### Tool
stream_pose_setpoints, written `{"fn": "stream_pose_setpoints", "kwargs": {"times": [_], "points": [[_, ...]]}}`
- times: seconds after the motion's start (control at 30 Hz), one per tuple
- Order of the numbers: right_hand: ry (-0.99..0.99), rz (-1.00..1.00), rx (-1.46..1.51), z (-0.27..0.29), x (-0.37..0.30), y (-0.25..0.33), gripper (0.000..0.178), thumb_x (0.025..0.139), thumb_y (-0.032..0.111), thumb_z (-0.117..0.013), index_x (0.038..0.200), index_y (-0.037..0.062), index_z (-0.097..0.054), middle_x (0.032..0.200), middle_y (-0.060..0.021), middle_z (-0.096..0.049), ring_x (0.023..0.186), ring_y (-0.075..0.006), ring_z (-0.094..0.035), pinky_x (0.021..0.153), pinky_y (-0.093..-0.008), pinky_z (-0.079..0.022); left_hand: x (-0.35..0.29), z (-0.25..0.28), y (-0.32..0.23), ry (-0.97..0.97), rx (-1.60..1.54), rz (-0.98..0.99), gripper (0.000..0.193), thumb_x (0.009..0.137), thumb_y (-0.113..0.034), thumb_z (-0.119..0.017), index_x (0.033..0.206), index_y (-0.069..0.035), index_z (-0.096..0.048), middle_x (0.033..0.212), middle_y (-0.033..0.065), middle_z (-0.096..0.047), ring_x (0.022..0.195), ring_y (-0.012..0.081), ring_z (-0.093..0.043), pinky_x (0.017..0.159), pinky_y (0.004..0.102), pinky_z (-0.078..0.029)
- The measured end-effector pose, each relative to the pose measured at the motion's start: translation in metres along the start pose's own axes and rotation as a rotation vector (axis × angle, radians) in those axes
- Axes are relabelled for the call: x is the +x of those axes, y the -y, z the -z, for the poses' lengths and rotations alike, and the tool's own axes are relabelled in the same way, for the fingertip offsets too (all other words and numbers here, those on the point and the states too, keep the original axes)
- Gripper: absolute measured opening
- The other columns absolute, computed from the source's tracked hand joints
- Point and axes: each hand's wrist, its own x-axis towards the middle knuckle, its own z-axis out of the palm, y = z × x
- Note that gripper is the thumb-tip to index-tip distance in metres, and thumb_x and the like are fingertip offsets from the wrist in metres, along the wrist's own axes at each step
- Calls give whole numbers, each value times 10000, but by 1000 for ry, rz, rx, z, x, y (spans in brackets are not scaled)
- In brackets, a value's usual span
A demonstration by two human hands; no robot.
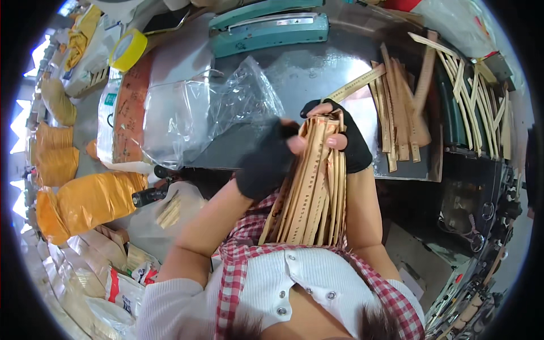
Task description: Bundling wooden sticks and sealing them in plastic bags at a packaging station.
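Right there in my head view, just ahead of the chest, a thick bundle of long, flat tan strips with dark printed marks (309, 187) sits between the two hands. I have the right hand (352, 144), in a black fingerless glove, wrapped around the bundle's far end, fingers over the top, thumb pressed on the face. The left hand (267, 153), gloved the same way, is a blur at the bundle's left side, thumb close to the edge; I can't tell how firmly it grips, if at all. The strips spread wider toward the red-and-white checked apron (233, 277).

Beyond, on the dark, shiny counter (306, 73), I see a loose pile of similar tan strips (401, 113) off to the right. A crumpled clear plastic bag (249, 93) lies left of the hands, and a long teal trough-like piece (269, 38) sits at the back.
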Motion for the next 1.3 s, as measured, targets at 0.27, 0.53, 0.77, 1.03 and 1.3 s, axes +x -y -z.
{"fn": "stream_pose_setpoints", "kwargs": {"times": [0.27,0.53,0.77,1.03,1.3], "points": [[-65,-60,110,31,2,-12,549,619,237,-741,1078,4,-550,1027,-131,-586,911,-240,-618,809,-349,-524,95,67,-11,-653,1702,-186,440,862,-361,-568,1129,-14,-525,969,204,-616,898,372,-603,786,427,-471],[108,-129,7,31,26,-17,579,630,262,-753,1108,-7,-568,1084,-99,-604,976,-164,-582,883,-278,-452,33,6,4,-456,1169,-465,156,867,-88,-551,964,11,-623,843,170,-633,782,314,-612,703,349,-474],[223,-91,179,14,46,-46,654,798,101,-650,1363,-10,-342,1178,-88,-543,1074,-150,-527,927,-269,-426,4,-21,-21,212,1751,-928,350,677,-23,-612,1007,-121,-682,702,69,-519,679,243,-519,614,365,-407],[-243,-107,-152,-40,-80,-76,620,798,93,-640,1354,23,-375,1296,-140,-473,1148,-210,-497,932,-339,-444,-84,54,117,-640,874,-368,88,923,-124,-503,908,-70,-571,776,14,-524,731,149,-508,693,297,-438],[-434,-306,-817,-55,18,-58,413,883,306,-595,1102,-43,-563,895,-73,-640,805,-164,-580,743,-291,-478,-6,113,128,-97,-796,-149,439,947,-387,-453,1239,-64,-503,1095,94,-608,1001,261,-588,887,383,-476]]}}
